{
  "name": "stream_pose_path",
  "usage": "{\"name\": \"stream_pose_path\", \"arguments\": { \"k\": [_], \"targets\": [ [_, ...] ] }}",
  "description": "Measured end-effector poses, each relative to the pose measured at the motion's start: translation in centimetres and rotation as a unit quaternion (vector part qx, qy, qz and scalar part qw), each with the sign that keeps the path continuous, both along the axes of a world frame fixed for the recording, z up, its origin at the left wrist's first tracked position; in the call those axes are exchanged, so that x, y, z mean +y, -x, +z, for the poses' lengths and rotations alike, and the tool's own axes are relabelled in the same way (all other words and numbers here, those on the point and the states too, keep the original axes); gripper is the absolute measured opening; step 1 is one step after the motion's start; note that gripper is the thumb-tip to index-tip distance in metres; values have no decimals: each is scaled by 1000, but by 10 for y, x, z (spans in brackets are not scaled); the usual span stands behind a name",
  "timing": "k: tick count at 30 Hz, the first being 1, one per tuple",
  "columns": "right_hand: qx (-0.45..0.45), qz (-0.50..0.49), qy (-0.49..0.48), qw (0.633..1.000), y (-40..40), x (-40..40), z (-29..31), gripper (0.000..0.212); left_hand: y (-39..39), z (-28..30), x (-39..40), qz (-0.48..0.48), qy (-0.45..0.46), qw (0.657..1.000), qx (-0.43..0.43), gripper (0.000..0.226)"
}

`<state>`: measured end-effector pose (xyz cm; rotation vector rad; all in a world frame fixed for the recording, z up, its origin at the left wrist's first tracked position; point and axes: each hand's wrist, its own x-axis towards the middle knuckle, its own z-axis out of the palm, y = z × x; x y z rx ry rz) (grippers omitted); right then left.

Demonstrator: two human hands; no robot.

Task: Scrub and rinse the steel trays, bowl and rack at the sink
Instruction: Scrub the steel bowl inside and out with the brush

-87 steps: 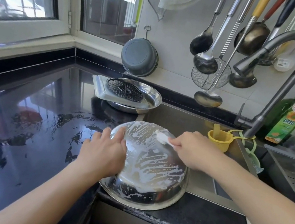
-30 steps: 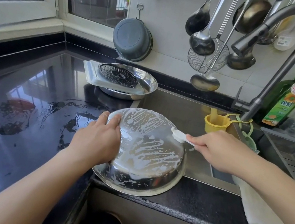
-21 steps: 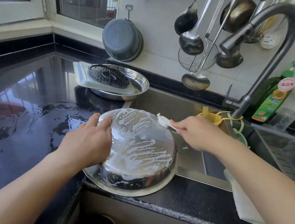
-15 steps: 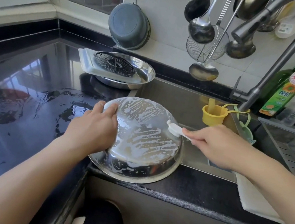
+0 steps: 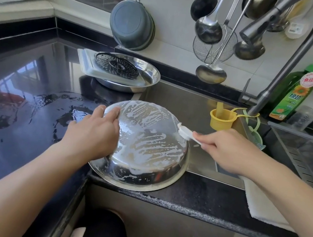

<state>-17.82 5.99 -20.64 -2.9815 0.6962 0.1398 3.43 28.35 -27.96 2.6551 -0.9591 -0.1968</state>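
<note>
A steel bowl (image 5: 146, 149) lies upside down on the sink's front edge, its bottom streaked with white foam. My left hand (image 5: 92, 134) rests on its left side, fingers over the rim of the base. My right hand (image 5: 223, 148) grips the handle of a white brush (image 5: 185, 132), whose head touches the bowl's right edge. Behind, a round steel tray (image 5: 148, 75) holds a rectangular tray (image 5: 86, 61) with a round perforated rack (image 5: 116, 65) on top.
The black counter (image 5: 19, 105) at left is wet. The sink (image 5: 185, 104) holds a yellow cup (image 5: 221, 120); the tap (image 5: 285, 63) arches over it. A green soap bottle (image 5: 295, 89), hanging ladles (image 5: 208, 27), a grey basin (image 5: 130, 25) and a white cloth (image 5: 261, 204) are around.
The brush has gone back and forth across the bowl's far right edge and now sits at the right rim. My left hand has kept its place on the bowl.
</note>
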Motion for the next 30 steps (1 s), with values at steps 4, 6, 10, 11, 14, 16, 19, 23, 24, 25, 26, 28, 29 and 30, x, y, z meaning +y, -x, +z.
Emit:
{"name": "stream_pose_path", "arguments": {
  "k": [4, 6, 10, 11, 14, 16, 19, 23, 24, 25, 26, 28, 29, 30],
  "targets": [
    [15, 23, -12, 1000, 34, 19, -7, 44, -1, -2, -1, 2, -4, 1000, -1, 45],
    [15, 32, -20, 999, 38, 28, -9, 44, -1, -2, -1, -1, -5, 1000, 0, 43],
    [7, 9, -6, 1000, 19, 18, -3, 40, -5, -4, 0, -17, -3, 1000, -1, 48],
    [8, 4, 7, 1000, 11, 14, -2, 41, -6, -5, 1, -25, -6, 1000, -8, 51],
    [-8, -11, 23, 1000, -2, 7, 0, 43, -11, -7, 2, -33, -19, 999, -26, 57],
    [-16, -8, 23, 1000, 1, 11, -2, 44, -7, -5, 2, -29, -18, 999, -25, 58],
    [-3, 39, -19, 999, 18, 31, -6, 42, -2, -3, 0, -10, -2, 1000, -7, 54],
    [23, 30, 0, 999, 17, 31, -6, 43, 1, -1, -1, 0, 1, 1000, -10, 53],
    [21, 15, 20, 999, 10, 24, -4, 43, 0, -1, -1, 0, -6, 1000, -9, 54],
    [17, -2, 36, 999, 2, 17, -2, 43, -1, -1, 0, -2, -10, 1000, -9, 55],
    [13, -19, 43, 999, -6, 10, 0, 43, -1, -2, 0, -6, -13, 1000, -10, 55],
    [12, -40, 50, 998, -16, 3, 3, 44, -2, -1, 1, -15, -18, 1000, -17, 54],
    [13, -39, 57, 997, -18, 5, 4, 44, -1, -1, 1, -13, -17, 1000, -15, 55],
    [15, -30, 60, 998, -16, 12, 4, 44, 0, 0, 1, -7, -14, 1000, -11, 56]
  ]
}}
